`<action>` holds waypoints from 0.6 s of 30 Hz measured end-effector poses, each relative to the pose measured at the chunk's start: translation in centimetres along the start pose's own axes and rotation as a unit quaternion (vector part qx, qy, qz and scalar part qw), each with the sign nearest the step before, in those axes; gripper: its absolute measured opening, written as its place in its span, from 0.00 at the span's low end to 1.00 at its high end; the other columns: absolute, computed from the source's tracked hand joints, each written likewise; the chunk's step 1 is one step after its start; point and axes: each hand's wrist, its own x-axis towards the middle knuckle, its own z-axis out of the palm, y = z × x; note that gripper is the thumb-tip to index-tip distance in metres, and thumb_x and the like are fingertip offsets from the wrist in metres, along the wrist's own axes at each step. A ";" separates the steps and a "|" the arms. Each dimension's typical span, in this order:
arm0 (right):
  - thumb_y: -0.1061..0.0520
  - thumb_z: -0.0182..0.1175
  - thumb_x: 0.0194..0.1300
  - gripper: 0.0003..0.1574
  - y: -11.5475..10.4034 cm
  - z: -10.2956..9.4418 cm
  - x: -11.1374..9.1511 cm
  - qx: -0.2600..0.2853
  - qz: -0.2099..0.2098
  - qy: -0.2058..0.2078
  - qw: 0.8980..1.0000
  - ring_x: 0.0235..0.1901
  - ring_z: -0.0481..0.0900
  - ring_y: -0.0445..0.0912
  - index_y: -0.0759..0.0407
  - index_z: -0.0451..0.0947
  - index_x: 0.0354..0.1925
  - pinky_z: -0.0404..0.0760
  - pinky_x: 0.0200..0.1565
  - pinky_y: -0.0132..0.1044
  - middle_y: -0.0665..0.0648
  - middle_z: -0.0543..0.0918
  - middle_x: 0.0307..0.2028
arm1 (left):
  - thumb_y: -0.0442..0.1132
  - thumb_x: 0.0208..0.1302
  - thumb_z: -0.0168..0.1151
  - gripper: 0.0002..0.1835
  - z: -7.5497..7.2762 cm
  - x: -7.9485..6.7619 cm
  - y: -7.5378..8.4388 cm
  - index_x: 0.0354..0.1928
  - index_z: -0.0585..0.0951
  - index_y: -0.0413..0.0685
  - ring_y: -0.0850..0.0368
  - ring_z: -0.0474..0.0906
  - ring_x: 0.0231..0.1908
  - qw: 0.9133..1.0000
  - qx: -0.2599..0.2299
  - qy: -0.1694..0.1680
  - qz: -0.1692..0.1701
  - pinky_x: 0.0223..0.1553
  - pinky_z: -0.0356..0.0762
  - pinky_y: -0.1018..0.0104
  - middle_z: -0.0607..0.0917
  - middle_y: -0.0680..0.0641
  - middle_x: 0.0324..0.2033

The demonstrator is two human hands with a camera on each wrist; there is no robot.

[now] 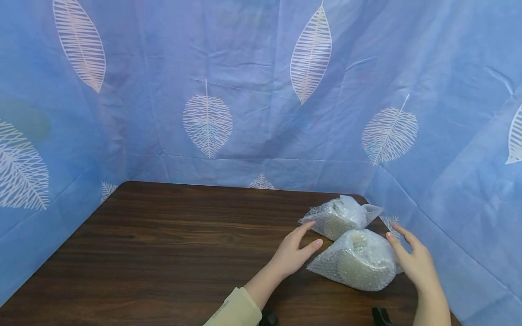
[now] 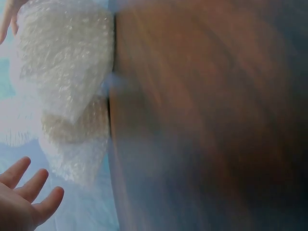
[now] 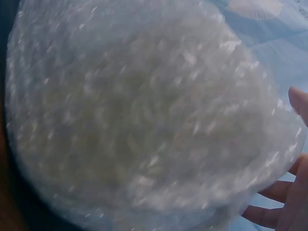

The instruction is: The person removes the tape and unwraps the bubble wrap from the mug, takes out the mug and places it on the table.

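Two bubble-wrapped bundles lie at the right side of the dark wooden table. The front bundle [image 1: 355, 262] is rounded, with a pointed flap of wrap toward the left; what is inside is blurred by the wrap. Behind it, the rear bundle [image 1: 338, 217] has loose ends of wrap sticking up. My left hand [image 1: 291, 251], fingers spread, is just left of both bundles; the left wrist view shows a gap between its fingers [image 2: 33, 185] and the wrap. On the opposite side, my right hand [image 1: 416, 260] hovers by the front bundle's right edge with fingers extended. Whether it touches the wrap I cannot tell.
The wooden table [image 1: 163, 253] extends left and back. A blue cloth [image 1: 253, 113] with white leaf prints hangs behind it and along both sides, near the bundles on the right. Two small black objects, one a black piece [image 1: 381, 316], show at the front edge.
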 end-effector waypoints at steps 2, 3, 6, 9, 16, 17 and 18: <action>0.36 0.43 0.73 0.45 0.5 0.0 0.1 0.003 0.016 -0.005 1.000 0.63 0.48 0.77 0.66 0.51 0.72 0.52 0.52 0.76 0.80 0.51 0.67 | 0.63 0.68 0.50 0.31 0.5 0.1 0.0 0.71 0.61 0.70 0.54 0.60 0.66 1.000 -0.002 -0.006 -0.007 0.60 0.63 0.44 0.65 0.58 0.67; 0.35 0.42 0.73 0.46 0.7 0.1 0.1 0.005 0.025 -0.009 1.000 0.63 0.48 0.77 0.66 0.51 0.73 0.53 0.52 0.75 0.81 0.50 0.67 | 0.63 0.68 0.50 0.31 0.8 0.2 -0.1 0.71 0.61 0.70 0.54 0.60 0.66 1.000 -0.003 -0.010 -0.010 0.60 0.64 0.44 0.65 0.58 0.67; 0.34 0.43 0.72 0.48 1.3 0.2 0.2 0.006 0.048 -0.013 0.999 0.63 0.47 0.77 0.66 0.50 0.73 0.54 0.52 0.75 0.81 0.49 0.67 | 0.62 0.68 0.52 0.32 1.4 0.2 -0.1 0.71 0.61 0.70 0.53 0.61 0.66 0.999 -0.008 -0.022 -0.022 0.59 0.65 0.44 0.65 0.58 0.67; 0.33 0.44 0.71 0.49 1.9 0.4 0.3 0.007 0.063 -0.014 0.998 0.64 0.46 0.77 0.67 0.49 0.72 0.53 0.53 0.74 0.81 0.48 0.67 | 0.62 0.67 0.53 0.32 1.8 0.3 -0.2 0.71 0.60 0.70 0.52 0.62 0.65 0.999 -0.013 -0.034 -0.034 0.58 0.66 0.44 0.65 0.57 0.67; 0.33 0.42 0.71 0.51 3.1 0.9 0.7 0.022 0.090 -0.046 0.995 0.65 0.41 0.77 0.67 0.43 0.74 0.50 0.56 0.73 0.79 0.41 0.69 | 0.63 0.65 0.55 0.34 2.7 0.7 -0.3 0.71 0.60 0.70 0.53 0.60 0.66 0.997 -0.018 -0.053 -0.046 0.58 0.65 0.44 0.63 0.59 0.68; 0.33 0.42 0.71 0.52 3.2 1.0 0.7 0.029 0.096 -0.050 0.994 0.65 0.41 0.76 0.66 0.42 0.74 0.50 0.57 0.73 0.78 0.40 0.70 | 0.63 0.65 0.55 0.34 2.9 0.7 -0.3 0.71 0.60 0.69 0.53 0.60 0.66 0.997 -0.017 -0.056 -0.047 0.58 0.65 0.44 0.63 0.59 0.68; 0.32 0.42 0.71 0.52 3.2 1.1 0.8 0.036 0.103 -0.055 0.993 0.66 0.40 0.76 0.65 0.40 0.74 0.50 0.57 0.73 0.78 0.38 0.70 | 0.63 0.64 0.56 0.35 3.0 0.8 -0.3 0.72 0.60 0.69 0.53 0.60 0.66 0.997 -0.016 -0.059 -0.048 0.58 0.66 0.44 0.62 0.59 0.68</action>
